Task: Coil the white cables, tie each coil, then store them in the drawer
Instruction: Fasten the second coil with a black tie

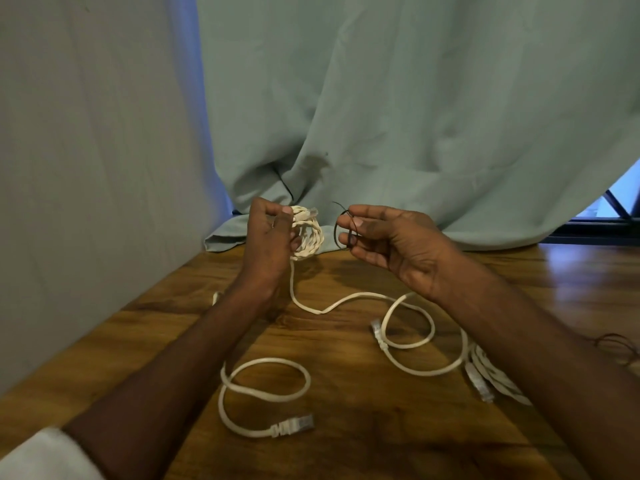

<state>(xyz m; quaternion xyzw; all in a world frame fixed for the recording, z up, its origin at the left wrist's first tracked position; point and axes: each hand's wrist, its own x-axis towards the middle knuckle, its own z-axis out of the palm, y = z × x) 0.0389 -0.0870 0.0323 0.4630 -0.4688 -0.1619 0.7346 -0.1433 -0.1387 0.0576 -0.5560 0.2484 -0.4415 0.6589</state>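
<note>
Wood-grain table (346, 445) carries everything, and places below are given from the small white coil (308, 233) raised above its far edge. Behind the coil hangs a pale green curtain (415, 116), its hem bunched on the tabletop just beyond the coil; a thin dark line runs down a fold just up and left of the coil. Left of the coil stands a plain grey wall (86, 150). Far right of the coil, low on the table edge, lies a small tangle of thin dark wire (616, 344), too blurred to identify further.

No drawer or other container is visible.

Holding the coil, the left hand (268, 237) has its fingers curled round the near side, thumb pressed on top beside a clear plug sticking out of the windings. The coil is tight, several twisted turns of cream-white cable. From its underside a loose tail (346, 299) drops to the table and wanders right into open loops. Just right of the coil, the right hand (391, 240) pinches a thin black tie (341, 230) bent into a ring, between thumb and fingertips. Nearer the person than the coil, a second white cable (263, 393) lies in one loose loop ending in a plug. Partly hidden under the right forearm sits another white bundle (485, 372).
</note>
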